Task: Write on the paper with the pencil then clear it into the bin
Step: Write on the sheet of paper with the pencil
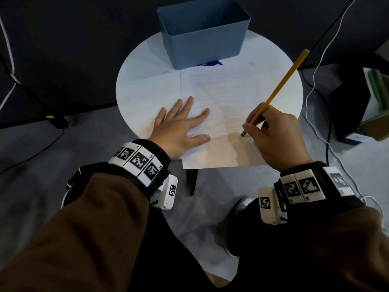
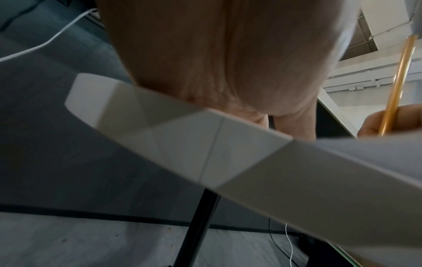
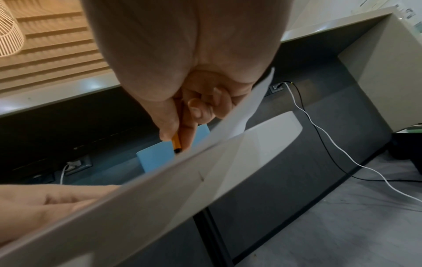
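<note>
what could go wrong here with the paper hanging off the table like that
The paper overhangs the near edge of the round table, and the pencil tip is close to that edge, so pressing there might crease or puncture the sheet. Only the left hand, flat on the left side, holds it; the sheet may pivot. The blue bin touches the far edge and could be nudged.

It looks like an office or study room: a small round white table (image 1: 145,85) on grey carpet (image 1: 42,157), a long built-in desk (image 3: 319,27) with floor sockets (image 3: 77,163), trailing cables (image 3: 324,133) and slatted wooden wall panelling (image 3: 52,54).
</note>
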Motion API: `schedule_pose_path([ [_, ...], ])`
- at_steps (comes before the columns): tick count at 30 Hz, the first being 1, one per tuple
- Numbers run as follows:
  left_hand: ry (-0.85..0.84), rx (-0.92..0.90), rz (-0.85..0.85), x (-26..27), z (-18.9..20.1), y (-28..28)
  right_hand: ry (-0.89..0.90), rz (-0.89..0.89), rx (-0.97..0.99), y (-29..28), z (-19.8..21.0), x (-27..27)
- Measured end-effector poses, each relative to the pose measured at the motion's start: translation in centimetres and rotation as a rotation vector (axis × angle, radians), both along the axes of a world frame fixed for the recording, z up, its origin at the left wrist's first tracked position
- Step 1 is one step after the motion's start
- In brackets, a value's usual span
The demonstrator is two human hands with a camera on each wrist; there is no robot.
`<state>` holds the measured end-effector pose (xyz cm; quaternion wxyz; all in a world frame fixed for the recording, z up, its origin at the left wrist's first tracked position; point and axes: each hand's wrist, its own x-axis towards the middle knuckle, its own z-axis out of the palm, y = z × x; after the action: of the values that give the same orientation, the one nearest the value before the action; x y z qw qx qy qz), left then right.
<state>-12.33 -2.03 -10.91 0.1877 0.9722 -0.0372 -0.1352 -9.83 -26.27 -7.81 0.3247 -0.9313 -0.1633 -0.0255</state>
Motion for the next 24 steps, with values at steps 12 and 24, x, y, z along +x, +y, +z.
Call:
schedule_pose_path([
  [12,0.0,0.003,-0.003,0.0,-0.1,0.0,-0.032,-0.041,0.038,-0.5,-0.3,0.2],
  [24,-0.003,-0.025,0.006,0.0,-0.1,0.0,-0.044,-0.022,0.082,0.5,-0.5,-0.1],
])
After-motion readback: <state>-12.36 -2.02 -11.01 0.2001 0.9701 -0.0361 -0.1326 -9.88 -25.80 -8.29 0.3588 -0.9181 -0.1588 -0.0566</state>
